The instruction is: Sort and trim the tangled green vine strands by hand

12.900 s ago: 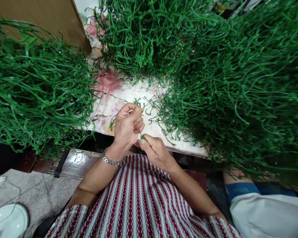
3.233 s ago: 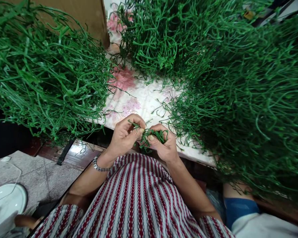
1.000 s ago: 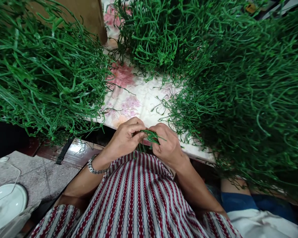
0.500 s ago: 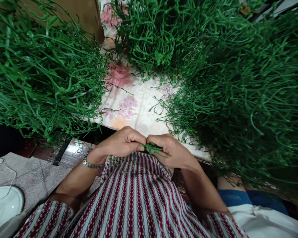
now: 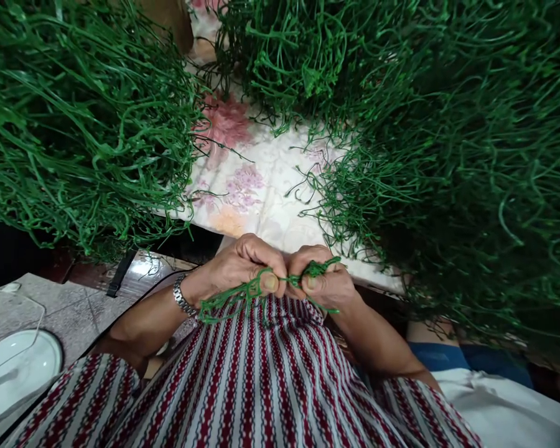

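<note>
Close to my body, both hands meet just in front of the table edge. My left hand (image 5: 256, 270), with a metal watch at the wrist, pinches thin green plastic stems (image 5: 233, 297) between thumb and forefinger; their looped ends hang to the left. Pressed close beside it, my right hand (image 5: 324, 283) pinches the other part of the same stems, with a small green clump showing above the thumb. A short stretch of stem runs between the two thumbs. The fingers underneath are hidden.
A large heap of green stems (image 5: 84, 137) covers the table's left side; another pile (image 5: 448, 162) fills the back and right. Between them shows a floral tablecloth (image 5: 270, 186). A round white fan base (image 5: 23, 367) stands lower left. Someone's blue-clad leg (image 5: 438, 356) is at right.
My hands have turned so the thumbs face up, and more of the green stems shows, spread to the left and right. The view has shifted slightly.
</note>
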